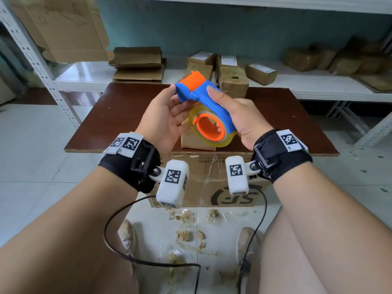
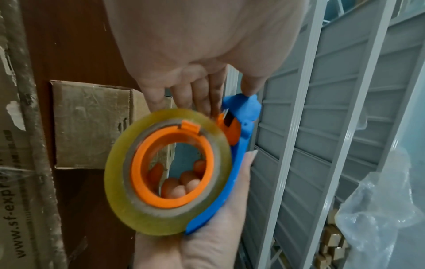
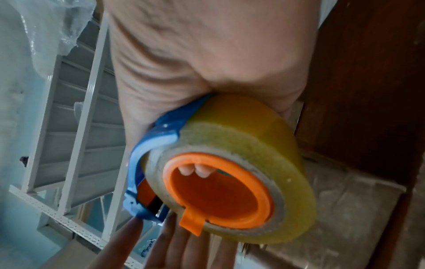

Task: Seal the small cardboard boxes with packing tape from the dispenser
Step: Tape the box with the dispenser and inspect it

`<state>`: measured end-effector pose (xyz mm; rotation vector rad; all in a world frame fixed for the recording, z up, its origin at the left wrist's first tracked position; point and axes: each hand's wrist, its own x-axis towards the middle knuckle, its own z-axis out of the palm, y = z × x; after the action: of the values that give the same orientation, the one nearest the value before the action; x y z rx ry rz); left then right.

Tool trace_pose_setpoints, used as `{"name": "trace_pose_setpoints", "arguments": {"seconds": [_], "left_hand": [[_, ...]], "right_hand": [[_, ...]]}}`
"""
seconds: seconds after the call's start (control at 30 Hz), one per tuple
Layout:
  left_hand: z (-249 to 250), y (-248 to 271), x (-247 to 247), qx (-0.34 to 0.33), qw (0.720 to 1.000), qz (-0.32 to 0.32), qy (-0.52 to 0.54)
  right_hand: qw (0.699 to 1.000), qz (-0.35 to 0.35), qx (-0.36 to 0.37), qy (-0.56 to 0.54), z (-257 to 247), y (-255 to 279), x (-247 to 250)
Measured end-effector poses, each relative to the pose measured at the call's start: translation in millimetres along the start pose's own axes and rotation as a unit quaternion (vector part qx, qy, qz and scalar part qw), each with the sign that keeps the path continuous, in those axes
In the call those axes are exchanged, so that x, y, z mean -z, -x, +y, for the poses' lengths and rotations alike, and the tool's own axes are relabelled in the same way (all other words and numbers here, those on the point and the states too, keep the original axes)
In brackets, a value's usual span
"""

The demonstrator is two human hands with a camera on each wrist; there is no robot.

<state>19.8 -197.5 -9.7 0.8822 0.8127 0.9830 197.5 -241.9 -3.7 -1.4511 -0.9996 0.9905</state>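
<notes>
Dispenser (image 1: 203, 98) in both hands; carton (image 1: 222, 187) below reads "SF".

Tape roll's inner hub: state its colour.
Orange; the hub shows best in the right wrist view, inside the yellowish clear tape roll.

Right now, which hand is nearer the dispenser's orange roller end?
Left. The left hand holds the tape dispenser at the orange roller; the right hand grips its blue handle, back by the tape roll.

Blue-orange tape dispenser (image 1: 203, 98) held aloft, small cardboard box (image 1: 196, 141) on board beneath
</notes>
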Motion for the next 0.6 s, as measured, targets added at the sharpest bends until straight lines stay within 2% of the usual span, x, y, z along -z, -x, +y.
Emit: {"name": "trace_pose_setpoints", "arguments": {"seconds": [0.13, 0.27, 0.47, 0.6], "left_hand": [[-0.7, 3.7, 4.9, 0.041, 0.999, -0.008, 0.006], [-3.2, 5.6, 8.3, 0.051, 0.998, 0.005, 0.019], [-5.6, 8.9, 0.7, 0.068, 0.997, -0.006, 0.045], [-7.4, 4.7, -3.7, 0.094, 0.993, 0.008, 0.070]], "right_hand": [[0.999, -0.025, 0.013, 0.039, 6.4, 0.3, 12.8], [0.997, -0.049, 0.027, 0.057, 7.6, 4.8, 17.5], [1.000, -0.011, 0.001, 0.004, 13.3, 0.8, 17.0], [1.000, -0.020, -0.001, 0.024, 15.7, 0.4, 17.4]]}}
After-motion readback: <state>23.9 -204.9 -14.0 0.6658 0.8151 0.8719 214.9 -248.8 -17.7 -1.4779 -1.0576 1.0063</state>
